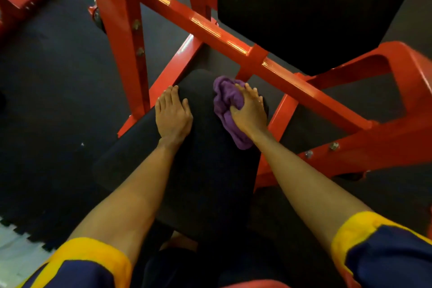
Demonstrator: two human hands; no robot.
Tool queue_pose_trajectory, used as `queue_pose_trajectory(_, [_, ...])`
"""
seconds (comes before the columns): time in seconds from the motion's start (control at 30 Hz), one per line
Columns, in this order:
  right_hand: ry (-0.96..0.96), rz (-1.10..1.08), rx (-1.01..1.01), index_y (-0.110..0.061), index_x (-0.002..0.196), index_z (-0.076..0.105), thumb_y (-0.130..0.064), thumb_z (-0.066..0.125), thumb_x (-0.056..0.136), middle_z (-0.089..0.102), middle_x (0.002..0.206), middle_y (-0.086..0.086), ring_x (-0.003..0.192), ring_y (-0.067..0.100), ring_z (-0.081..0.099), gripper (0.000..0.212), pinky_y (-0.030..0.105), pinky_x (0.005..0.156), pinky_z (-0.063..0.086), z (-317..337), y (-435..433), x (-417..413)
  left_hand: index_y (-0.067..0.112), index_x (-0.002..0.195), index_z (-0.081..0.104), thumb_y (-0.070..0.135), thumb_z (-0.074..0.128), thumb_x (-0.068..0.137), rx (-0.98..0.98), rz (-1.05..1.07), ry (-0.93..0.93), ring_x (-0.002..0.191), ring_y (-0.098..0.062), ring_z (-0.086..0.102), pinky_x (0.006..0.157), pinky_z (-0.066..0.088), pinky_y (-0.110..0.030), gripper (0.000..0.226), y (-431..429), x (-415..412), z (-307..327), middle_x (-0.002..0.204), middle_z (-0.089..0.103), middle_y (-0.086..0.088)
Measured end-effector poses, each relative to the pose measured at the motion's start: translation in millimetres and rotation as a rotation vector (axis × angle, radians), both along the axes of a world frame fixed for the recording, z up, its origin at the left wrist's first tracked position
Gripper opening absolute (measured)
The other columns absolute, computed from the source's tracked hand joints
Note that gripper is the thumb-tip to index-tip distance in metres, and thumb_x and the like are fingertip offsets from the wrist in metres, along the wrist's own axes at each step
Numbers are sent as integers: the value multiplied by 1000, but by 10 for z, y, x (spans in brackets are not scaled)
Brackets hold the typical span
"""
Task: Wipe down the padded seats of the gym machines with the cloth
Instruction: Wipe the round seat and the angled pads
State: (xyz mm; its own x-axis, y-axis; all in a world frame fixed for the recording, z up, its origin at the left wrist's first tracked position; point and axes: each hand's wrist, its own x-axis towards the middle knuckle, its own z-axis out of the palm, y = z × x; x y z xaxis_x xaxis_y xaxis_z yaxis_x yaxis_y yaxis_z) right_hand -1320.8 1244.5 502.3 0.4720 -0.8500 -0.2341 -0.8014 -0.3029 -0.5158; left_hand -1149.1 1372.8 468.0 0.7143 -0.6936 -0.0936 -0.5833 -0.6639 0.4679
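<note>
Gripping a bunched purple cloth (224,100), the right hand (250,112) presses it onto the far right part of a black padded seat (210,170). Its fingers (251,91) curl over the top of the cloth and the thumb digs into the folds on the left side, so the cloth is firmly grasped. A tail of the cloth sticks out beside the wrist, close to the right edge of the seat.

The left hand (174,117) rests palm down on the far left part of the same seat. Its fingers (173,96) are straight and released, holding nothing, with the tips at the far left edge of the pad. The two hands lie apart, with bare black padding between them. Both forearms reach in from the near side, and dark blue sleeves (93,262) with yellow cuffs show at the near left and near right corners.

A red metal frame (210,28) surrounds the seat. One sloping bar crosses just beyond the seat's far end, an upright post stands to the left, and a beam with two bolts (334,146) lies to the right. A second black pad (311,11) sits at the far right, behind the sloping bar. The floor (53,91) is dark matting, with a pale patch (14,248) along a jagged edge at the near left corner.
</note>
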Motion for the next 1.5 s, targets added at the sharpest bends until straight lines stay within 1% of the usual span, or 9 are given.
queue_pose_trajectory(0.13, [19,133,-30,-29,155,42,-49,70,90,25,168,4,156,33,15,74,50,127,5,-26,248,429,9,156,31,34,35,107,-18,-17,6,151,-30,26,126,11,-42,55,43,-26,-41,162,31,-15])
queue_pose_trajectory(0.3, [-46,382,-56,-29,148,53,-39,75,87,28,167,2,156,29,19,66,48,127,16,-21,584,-23,5,154,33,33,34,106,-39,-2,-24,151,-32,27,126,10,-43,56,35,-40,-86,161,34,-17])
queue_pose_trajectory(0.5, [-69,46,-17,-27,149,50,-40,73,91,38,162,0,149,25,34,64,46,120,33,3,38,490,6,155,32,31,37,107,-48,16,-5,152,-26,25,127,9,-41,55,36,-55,-68,161,34,-14])
queue_pose_trajectory(0.77, [-81,443,-42,-29,141,60,-42,69,90,44,158,-2,147,23,39,54,42,116,40,61,326,612,-11,150,32,25,35,103,-78,-35,-55,147,-41,32,124,19,-52,59,90,-51,-145,155,37,-29])
queue_pose_trajectory(0.97, [-99,200,-17,-22,137,61,-46,73,82,54,144,0,128,23,56,60,38,108,45,94,-165,1043,-2,142,48,22,43,99,-106,88,-17,134,-38,49,116,34,-50,50,3,-29,-48,144,53,-21])
queue_pose_trajectory(1.13, [197,566,-103,-28,136,62,-64,55,91,57,143,-2,135,22,48,59,50,124,22,46,-63,1580,-3,143,46,24,40,98,-99,103,-10,129,-37,50,115,35,-49,53,-60,-55,-51,140,55,-22])
queue_pose_trajectory(1.2, [246,627,-126,-26,130,65,-57,57,94,60,135,-1,129,24,53,48,46,118,29,90,-174,1609,-3,143,46,22,41,97,-85,116,-26,129,-37,50,115,34,-49,53,-93,-64,-56,139,55,-22])
queue_pose_trajectory(1.33, [350,487,-47,-29,113,69,-48,58,95,65,122,1,115,26,61,29,36,89,42,164,-480,1792,1,143,46,25,39,97,-16,125,-43,133,-36,47,117,32,-50,52,-120,-66,-63,142,54,-18])
queue_pose_trajectory(1.5, [309,194,146,-32,129,64,-58,56,95,65,132,4,122,31,61,44,36,90,44,167,-708,1634,3,144,46,27,38,97,13,122,-45,136,-33,45,119,29,-49,54,-113,-92,-14,145,52,-15])
